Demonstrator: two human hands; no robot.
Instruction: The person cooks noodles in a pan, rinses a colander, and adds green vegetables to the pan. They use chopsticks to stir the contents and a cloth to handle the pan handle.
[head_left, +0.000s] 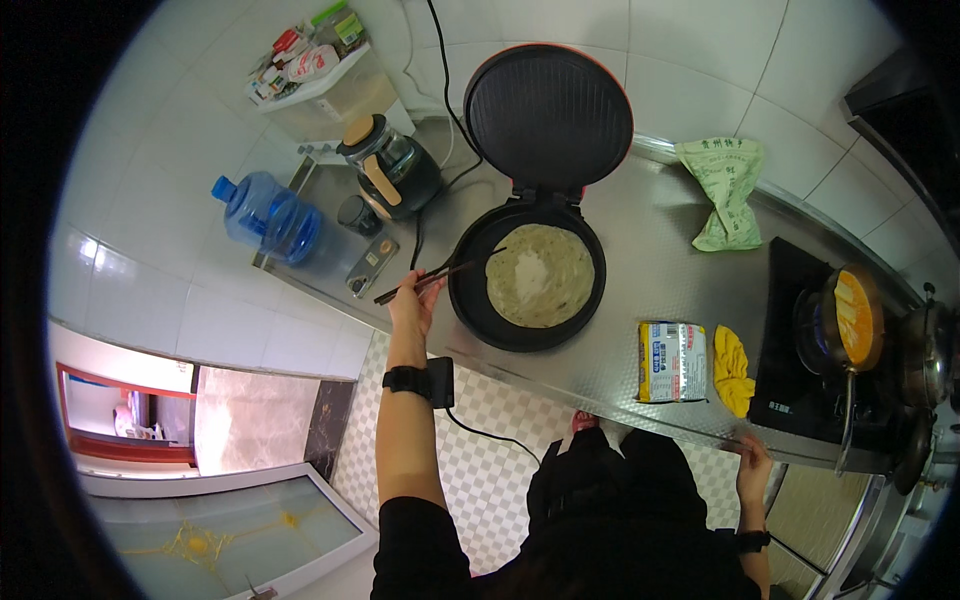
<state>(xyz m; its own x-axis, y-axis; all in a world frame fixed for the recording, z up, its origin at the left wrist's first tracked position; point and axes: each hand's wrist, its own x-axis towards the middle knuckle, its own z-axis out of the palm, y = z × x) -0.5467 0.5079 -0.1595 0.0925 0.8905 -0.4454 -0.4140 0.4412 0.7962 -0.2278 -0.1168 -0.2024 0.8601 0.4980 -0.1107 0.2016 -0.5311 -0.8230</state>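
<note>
My left hand (416, 300) holds a pair of dark chopsticks (441, 276) over the left rim of an electric griddle (469, 315). The chopstick tips reach the left edge of a round flatbread (566, 281). A pale, whitish patch lies on the flatbread's middle. Behind the pan, the griddle's ridged lid (547, 112) is raised. At the right, my right hand (754, 469) touches the front edge of the steel counter (600, 375); its fingers are small in view, and whether they grip the edge cannot be made out.
On the right, a frying pan (877, 315) with orange liquid and pale pieces sits over a blue flame on the black stove (795, 405). Nearby lie a yellow cloth (731, 371), a printed packet (671, 361) and a green bag (727, 195). A phone (373, 266), glass kettle (401, 176) and water jug (274, 217) stand left.
</note>
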